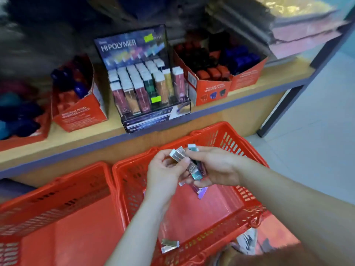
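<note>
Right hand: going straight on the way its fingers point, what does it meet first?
Probably the left hand, pinching a silver pack close beside the right hand and its bundle of packs over the red basket; depth unclear.

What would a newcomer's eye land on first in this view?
First, the left hand and right hand, both gripping a bundle of slim shiny stick-shaped packs above the red plastic mesh basket at centre. Next, the dark "HI POLYMER" cardboard display box on the wooden shelf behind, filled with rows of similar packs and flanked by red cardboard boxes.
</note>
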The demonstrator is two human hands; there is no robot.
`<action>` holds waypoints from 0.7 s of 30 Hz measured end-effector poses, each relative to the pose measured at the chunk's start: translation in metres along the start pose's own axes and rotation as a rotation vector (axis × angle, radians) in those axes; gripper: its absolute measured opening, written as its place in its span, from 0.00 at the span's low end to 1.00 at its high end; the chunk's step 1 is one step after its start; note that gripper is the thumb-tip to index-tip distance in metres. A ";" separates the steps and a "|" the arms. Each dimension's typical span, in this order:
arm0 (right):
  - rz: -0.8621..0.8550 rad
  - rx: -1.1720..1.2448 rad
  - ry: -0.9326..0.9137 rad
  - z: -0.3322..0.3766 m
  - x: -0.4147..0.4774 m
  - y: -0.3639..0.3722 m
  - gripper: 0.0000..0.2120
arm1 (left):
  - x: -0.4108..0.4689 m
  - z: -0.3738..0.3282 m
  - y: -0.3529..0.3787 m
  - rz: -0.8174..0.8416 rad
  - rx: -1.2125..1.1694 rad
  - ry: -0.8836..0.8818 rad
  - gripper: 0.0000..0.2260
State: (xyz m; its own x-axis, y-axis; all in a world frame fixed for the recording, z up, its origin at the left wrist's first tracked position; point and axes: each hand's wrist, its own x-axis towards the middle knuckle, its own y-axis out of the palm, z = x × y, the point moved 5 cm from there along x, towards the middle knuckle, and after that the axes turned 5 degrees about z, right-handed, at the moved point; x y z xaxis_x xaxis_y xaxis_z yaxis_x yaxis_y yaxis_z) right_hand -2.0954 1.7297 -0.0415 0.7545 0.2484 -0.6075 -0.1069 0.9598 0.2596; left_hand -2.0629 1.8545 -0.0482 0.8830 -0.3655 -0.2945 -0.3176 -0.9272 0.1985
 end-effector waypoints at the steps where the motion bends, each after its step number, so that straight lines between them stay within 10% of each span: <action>1: 0.002 -0.035 -0.029 0.013 -0.009 0.005 0.11 | -0.005 -0.015 0.000 -0.005 0.048 0.052 0.09; 21: 0.102 -0.031 -0.324 0.121 -0.060 0.045 0.13 | -0.025 -0.169 -0.029 -0.106 0.300 0.343 0.05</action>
State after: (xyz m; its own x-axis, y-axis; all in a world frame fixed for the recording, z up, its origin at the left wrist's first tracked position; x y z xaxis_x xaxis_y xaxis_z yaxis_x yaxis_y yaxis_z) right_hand -2.0669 1.7422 0.0980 0.9047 0.2936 -0.3086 -0.2083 0.9369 0.2807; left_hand -2.0175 1.9047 0.1111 0.9631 -0.2666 0.0374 -0.2612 -0.9590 -0.1097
